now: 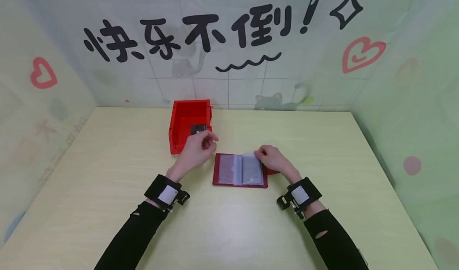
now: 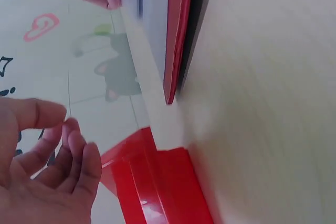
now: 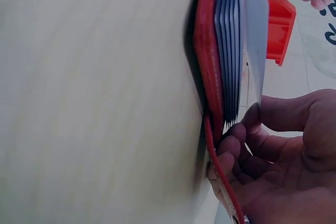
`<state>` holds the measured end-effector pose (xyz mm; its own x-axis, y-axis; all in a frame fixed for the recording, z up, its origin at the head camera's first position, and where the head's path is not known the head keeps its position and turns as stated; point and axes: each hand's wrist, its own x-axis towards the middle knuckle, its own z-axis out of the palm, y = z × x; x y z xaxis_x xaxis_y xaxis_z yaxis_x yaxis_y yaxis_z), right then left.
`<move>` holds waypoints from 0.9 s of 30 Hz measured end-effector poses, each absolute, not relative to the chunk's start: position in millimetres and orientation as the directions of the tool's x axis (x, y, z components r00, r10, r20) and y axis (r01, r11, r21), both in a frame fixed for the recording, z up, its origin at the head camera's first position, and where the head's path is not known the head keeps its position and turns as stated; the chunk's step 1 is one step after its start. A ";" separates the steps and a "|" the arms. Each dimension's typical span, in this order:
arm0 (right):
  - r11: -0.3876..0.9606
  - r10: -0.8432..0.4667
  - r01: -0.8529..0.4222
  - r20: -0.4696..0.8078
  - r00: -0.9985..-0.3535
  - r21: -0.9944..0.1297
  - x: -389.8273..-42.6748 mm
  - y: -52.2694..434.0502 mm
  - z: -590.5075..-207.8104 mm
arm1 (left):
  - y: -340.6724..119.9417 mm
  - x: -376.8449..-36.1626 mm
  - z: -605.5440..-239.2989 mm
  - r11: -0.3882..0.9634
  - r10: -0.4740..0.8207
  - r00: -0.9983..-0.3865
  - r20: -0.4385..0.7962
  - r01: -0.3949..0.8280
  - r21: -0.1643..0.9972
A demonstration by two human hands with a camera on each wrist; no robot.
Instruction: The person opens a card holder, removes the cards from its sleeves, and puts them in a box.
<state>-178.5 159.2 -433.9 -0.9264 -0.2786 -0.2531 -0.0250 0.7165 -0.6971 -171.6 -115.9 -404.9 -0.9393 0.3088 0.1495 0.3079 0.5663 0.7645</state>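
Note:
A small card holder (image 1: 216, 174) with a red cover lies spread on the table, its clear plastic sleeves (image 1: 252, 170) showing. At its upper right corner my right hand (image 1: 273, 158) pinches the edge of one sleeve (image 3: 255, 40) between thumb and finger, lifting it from the stack beneath. The strap (image 3: 223, 177) of the cover runs along the curled lower fingers. My left hand (image 1: 198, 147) hovers by the near right side of the red bin (image 1: 173, 136), fingers loosely bent and nothing between them. Inside the bin a black card (image 1: 198, 129) shows, partly hidden by that hand.
The bin stands toward the back of the pale wooden table (image 1: 118, 174), left of the card holder. Printed cloth walls (image 1: 229, 90) enclose the back and both sides. Each wrist wears a black strapped camera.

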 end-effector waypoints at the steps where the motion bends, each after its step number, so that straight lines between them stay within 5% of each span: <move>1: 0.715 -0.284 -0.032 -0.249 -0.926 -0.698 -178.5 159.7 -433.6 | -112.6 -168.6 -407.2 0.553 0.367 -0.922 0.121 0.321 0.769; 8: 0.705 -0.299 -0.035 -0.253 -0.920 -0.708 -177.4 161.1 -431.6 | -90.3 -159.4 -431.0 0.509 0.601 -0.792 -0.111 0.273 0.816; 18: 0.619 -0.228 -0.008 -0.169 -0.959 -0.786 -169.5 157.5 -431.8 | -83.4 -158.8 -444.5 0.518 0.569 -0.817 -0.094 0.267 0.813; 27: 0.432 -0.308 -0.027 -0.119 -0.944 -0.902 -166.9 153.0 -428.8 | -84.5 -160.0 -441.7 0.511 0.587 -0.790 -0.175 0.194 0.838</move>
<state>-166.9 153.0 -428.8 -0.9439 -0.3079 -0.1195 -0.0267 0.4316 -0.9017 -160.0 -84.5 -441.7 -0.7900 0.5875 -0.1754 0.1938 0.5107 0.8376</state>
